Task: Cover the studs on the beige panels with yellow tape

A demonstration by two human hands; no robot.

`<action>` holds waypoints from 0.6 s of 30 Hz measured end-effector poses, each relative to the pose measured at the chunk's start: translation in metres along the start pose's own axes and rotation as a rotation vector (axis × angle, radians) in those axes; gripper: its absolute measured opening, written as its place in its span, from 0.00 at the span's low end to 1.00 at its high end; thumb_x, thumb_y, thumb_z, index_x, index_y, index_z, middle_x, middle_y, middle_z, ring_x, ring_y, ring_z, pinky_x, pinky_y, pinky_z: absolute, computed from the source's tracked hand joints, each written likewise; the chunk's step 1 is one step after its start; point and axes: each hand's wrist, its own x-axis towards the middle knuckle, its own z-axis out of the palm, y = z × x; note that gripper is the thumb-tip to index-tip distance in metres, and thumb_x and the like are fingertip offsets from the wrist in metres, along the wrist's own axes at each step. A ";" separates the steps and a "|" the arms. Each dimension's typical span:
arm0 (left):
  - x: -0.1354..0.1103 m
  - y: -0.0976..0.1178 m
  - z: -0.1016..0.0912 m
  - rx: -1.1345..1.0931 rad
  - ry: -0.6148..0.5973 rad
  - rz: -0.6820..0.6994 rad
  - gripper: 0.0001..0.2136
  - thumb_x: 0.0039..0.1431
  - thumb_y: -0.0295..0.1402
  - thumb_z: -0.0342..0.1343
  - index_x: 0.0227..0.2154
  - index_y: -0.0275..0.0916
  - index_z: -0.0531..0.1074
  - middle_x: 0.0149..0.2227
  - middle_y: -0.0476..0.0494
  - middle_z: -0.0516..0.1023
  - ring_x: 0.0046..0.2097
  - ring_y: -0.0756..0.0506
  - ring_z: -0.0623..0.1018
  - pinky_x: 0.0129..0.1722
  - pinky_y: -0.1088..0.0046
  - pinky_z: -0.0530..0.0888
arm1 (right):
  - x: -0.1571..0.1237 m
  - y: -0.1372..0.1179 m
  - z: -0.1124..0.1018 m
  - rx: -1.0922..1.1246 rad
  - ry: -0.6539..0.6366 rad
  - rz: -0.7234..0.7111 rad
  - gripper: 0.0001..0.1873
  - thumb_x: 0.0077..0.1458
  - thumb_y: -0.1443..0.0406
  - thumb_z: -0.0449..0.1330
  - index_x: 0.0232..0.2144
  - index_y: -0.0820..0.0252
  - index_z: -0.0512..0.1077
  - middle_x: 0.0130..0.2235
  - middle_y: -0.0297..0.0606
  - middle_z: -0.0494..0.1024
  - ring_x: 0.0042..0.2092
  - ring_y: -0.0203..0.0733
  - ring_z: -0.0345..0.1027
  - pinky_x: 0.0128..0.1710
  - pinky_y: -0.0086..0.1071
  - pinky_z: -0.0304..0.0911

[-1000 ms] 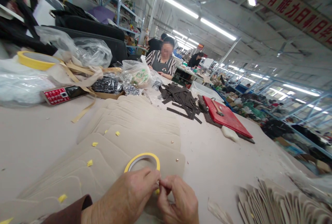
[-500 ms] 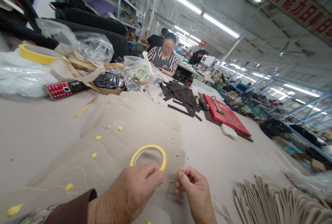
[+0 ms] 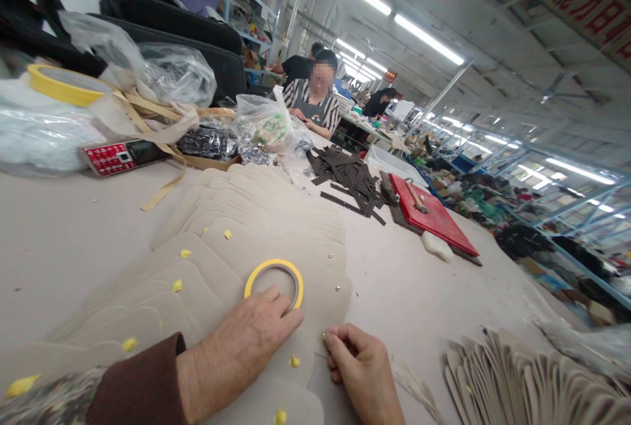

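My left hand (image 3: 246, 346) lies on a fanned row of beige leather pieces (image 3: 256, 241), its fingertips closed round the near rim of a yellow tape roll (image 3: 274, 280). My right hand (image 3: 362, 369) is curled beside it, fingertips pinched at the edge of the nearest beige piece next to a small brass stud (image 3: 324, 335). Small yellow tape bits (image 3: 177, 285) dot the beige pieces.
A red phone (image 3: 118, 156), plastic bags (image 3: 162, 77) and a big yellow tape roll (image 3: 62, 83) sit far left. Dark strips (image 3: 348, 178) and a red board (image 3: 434, 215) lie beyond. More beige pieces (image 3: 532, 379) are stacked at right. A person in stripes (image 3: 315, 110) sits at the table's far end.
My hands parted from pinching together at the tape roll. The right hand moved right and down onto the beige piece's edge; the left stayed on the roll.
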 end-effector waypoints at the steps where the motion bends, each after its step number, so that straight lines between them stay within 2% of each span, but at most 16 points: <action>1: 0.000 -0.001 0.002 -0.006 0.005 -0.002 0.15 0.60 0.15 0.45 0.39 0.39 0.72 0.40 0.41 0.76 0.40 0.40 0.72 0.40 0.61 0.72 | 0.000 -0.001 0.001 -0.049 -0.002 -0.022 0.19 0.53 0.52 0.61 0.28 0.63 0.77 0.19 0.32 0.70 0.21 0.34 0.63 0.21 0.24 0.62; 6: -0.001 -0.001 0.005 -0.036 0.018 -0.007 0.13 0.62 0.17 0.46 0.39 0.39 0.71 0.41 0.42 0.75 0.41 0.40 0.72 0.40 0.61 0.72 | 0.001 -0.010 0.006 -0.319 0.064 -0.164 0.16 0.56 0.57 0.54 0.26 0.59 0.76 0.19 0.32 0.69 0.21 0.35 0.62 0.21 0.26 0.58; 8: -0.002 0.000 0.002 -0.032 0.008 -0.012 0.13 0.62 0.17 0.46 0.39 0.39 0.72 0.41 0.42 0.75 0.41 0.40 0.72 0.41 0.62 0.72 | 0.001 -0.012 0.005 -0.362 0.098 -0.160 0.12 0.55 0.58 0.55 0.32 0.59 0.76 0.17 0.30 0.69 0.21 0.36 0.63 0.22 0.26 0.58; 10: -0.002 0.002 -0.001 -0.024 -0.013 -0.011 0.13 0.62 0.16 0.46 0.40 0.39 0.72 0.41 0.42 0.75 0.41 0.41 0.72 0.41 0.62 0.72 | 0.001 -0.008 0.002 -0.291 0.118 -0.075 0.13 0.53 0.57 0.58 0.39 0.58 0.72 0.16 0.26 0.68 0.19 0.36 0.62 0.20 0.26 0.57; 11: -0.002 0.002 -0.002 -0.020 -0.017 -0.006 0.14 0.62 0.16 0.46 0.39 0.39 0.72 0.41 0.42 0.76 0.41 0.41 0.72 0.41 0.63 0.72 | 0.001 -0.005 -0.001 -0.211 0.109 -0.017 0.14 0.53 0.56 0.59 0.38 0.58 0.70 0.16 0.26 0.68 0.18 0.36 0.61 0.18 0.25 0.57; 14: 0.002 0.001 0.001 -0.006 0.007 0.001 0.13 0.61 0.16 0.47 0.39 0.38 0.72 0.40 0.41 0.76 0.41 0.41 0.72 0.39 0.64 0.72 | 0.001 0.005 -0.007 0.011 0.054 0.054 0.20 0.50 0.47 0.62 0.29 0.58 0.69 0.18 0.30 0.71 0.18 0.35 0.63 0.17 0.26 0.59; 16: 0.003 0.000 0.005 -0.004 0.054 -0.008 0.12 0.61 0.16 0.47 0.38 0.38 0.72 0.39 0.41 0.76 0.41 0.41 0.72 0.39 0.63 0.73 | -0.003 0.004 -0.007 -0.065 0.069 -0.043 0.22 0.49 0.45 0.62 0.24 0.57 0.73 0.19 0.34 0.73 0.22 0.38 0.67 0.22 0.29 0.65; 18: 0.000 -0.001 0.006 -0.049 0.099 0.003 0.10 0.62 0.19 0.49 0.38 0.37 0.72 0.38 0.39 0.76 0.41 0.40 0.73 0.39 0.61 0.74 | -0.011 -0.006 -0.001 -0.335 0.140 -0.183 0.17 0.52 0.47 0.61 0.24 0.50 0.78 0.22 0.36 0.77 0.27 0.44 0.73 0.28 0.33 0.69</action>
